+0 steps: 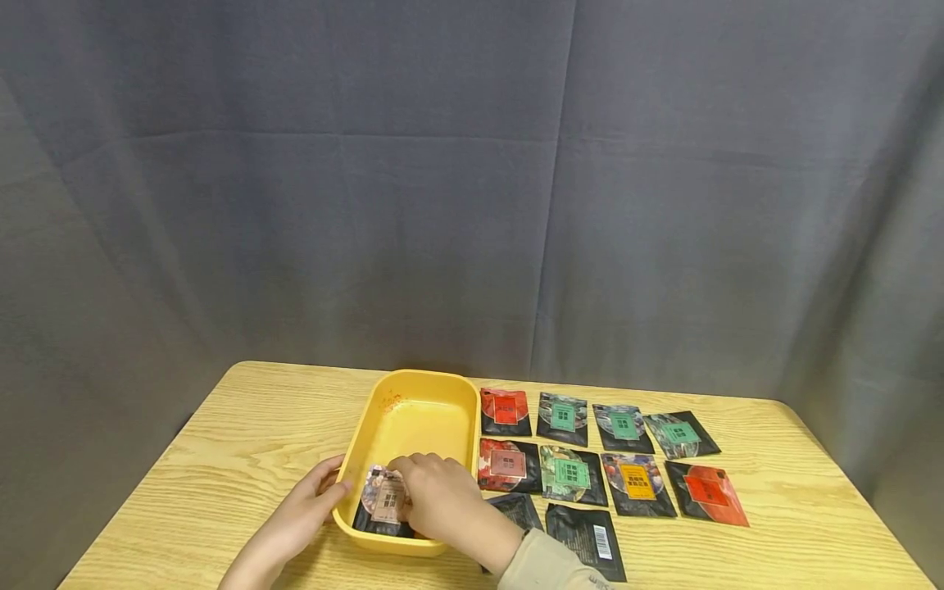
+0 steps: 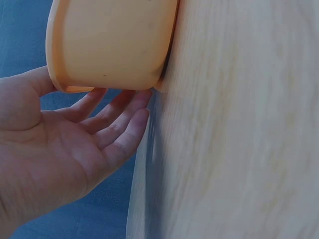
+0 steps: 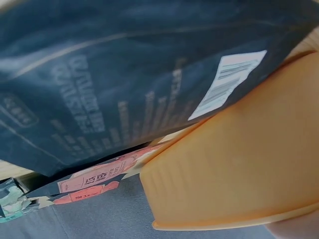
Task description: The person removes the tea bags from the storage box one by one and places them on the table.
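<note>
A yellow plastic bin [image 1: 435, 414] stands on the table. My left hand [image 1: 302, 508] grips its near left side, thumb at the rim; in the left wrist view the fingers [image 2: 130, 132] reach along the outer wall. Inside the bin's near end, a black packet [image 1: 382, 501] with a pale pink label and floral print leans face up. My right hand [image 1: 441, 498] reaches over the bin's right wall and holds this packet by its right edge; its fingertips are mostly hidden. The right wrist view catches only a bit of that hand [image 3: 299, 228] beyond the bin wall [image 3: 234, 159].
Right of the bin, several packets lie in rows: red [image 1: 506, 411], green [image 1: 563, 418], orange-labelled [image 1: 637, 485] and red [image 1: 706, 493]. Nearer me, a packet [image 1: 587, 541] lies barcode side up beside another dark one [image 1: 516, 510], partly under my right forearm. A grey curtain [image 1: 472, 205] hangs behind.
</note>
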Tool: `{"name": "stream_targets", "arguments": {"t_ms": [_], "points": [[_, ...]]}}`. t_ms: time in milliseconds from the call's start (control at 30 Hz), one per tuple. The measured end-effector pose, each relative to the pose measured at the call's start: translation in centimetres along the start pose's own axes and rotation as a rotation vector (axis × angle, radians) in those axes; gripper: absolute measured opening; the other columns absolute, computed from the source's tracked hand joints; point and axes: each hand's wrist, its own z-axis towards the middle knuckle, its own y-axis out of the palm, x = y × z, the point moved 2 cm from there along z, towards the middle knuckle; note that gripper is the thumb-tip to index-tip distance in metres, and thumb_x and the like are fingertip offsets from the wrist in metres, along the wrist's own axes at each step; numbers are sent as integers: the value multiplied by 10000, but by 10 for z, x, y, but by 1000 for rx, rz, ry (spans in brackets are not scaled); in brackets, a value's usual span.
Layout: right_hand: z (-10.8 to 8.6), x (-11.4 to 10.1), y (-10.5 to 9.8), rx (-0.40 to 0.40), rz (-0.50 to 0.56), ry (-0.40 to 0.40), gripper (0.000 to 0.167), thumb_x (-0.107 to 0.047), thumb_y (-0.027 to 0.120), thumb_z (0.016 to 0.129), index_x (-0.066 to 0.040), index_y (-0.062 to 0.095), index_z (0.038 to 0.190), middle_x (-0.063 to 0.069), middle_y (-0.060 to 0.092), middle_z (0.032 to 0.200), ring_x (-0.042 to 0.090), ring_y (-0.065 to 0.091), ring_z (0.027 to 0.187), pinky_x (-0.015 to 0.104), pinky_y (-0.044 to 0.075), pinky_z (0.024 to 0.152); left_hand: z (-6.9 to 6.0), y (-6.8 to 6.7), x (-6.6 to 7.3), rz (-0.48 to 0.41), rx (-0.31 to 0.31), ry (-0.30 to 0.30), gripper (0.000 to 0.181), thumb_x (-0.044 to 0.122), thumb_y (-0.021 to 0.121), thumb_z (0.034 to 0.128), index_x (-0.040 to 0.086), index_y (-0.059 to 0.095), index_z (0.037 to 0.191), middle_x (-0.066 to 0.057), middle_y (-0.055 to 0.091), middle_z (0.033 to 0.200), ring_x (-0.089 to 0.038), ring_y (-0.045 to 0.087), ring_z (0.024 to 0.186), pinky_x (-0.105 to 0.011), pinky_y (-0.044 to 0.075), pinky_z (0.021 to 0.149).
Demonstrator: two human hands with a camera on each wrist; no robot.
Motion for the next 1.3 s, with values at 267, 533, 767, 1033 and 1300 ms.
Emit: {"name": "stream_targets", "arguments": {"t_ms": [267,533,767,1033,1300], "points": [[-3,1,1,74,22,-31,491,-216,849,760,-194,661,1213,-53,652,949,118,609,813,273,519,667,1,0,0,-2,7,-12,511,61,479,1020,-156,301,1447,-280,545,1277,-346,601,1087,-411,551,858],[-3,3,3,131,69,-19,503,-194,869,738,-184,652,1192,-51,585,910,64,532,726,225,468,575,0,1,0,10,8,-6,505,55,484,1013,-156,314,1438,-276,555,1265,-339,603,1085,-367,546,852],[-3,2,1,135,111,20,512,-132,847,751,-147,639,1218,-13,619,999,50,522,668,216,448,521,1,1,0,-10,5,-11,514,51,476,1014,-168,294,1442,-292,539,1275,-342,612,1064,-376,552,844],[-5,0,-2,141,164,9,456,-167,849,786,-142,642,1192,-41,666,978,19,547,665,216,463,535,1,1,0,-10,8,-19,508,45,469,1018,-166,290,1444,-291,541,1271,-343,614,1054,-384,562,817],[-5,3,-6,160,231,13,445,-194,841,806,-128,638,1196,-40,683,886,19,512,616,212,427,518,1,0,0,-10,-38,-9,527,55,453,1028,-179,247,1452,-322,513,1292,-352,608,1065,-389,561,819]]}}
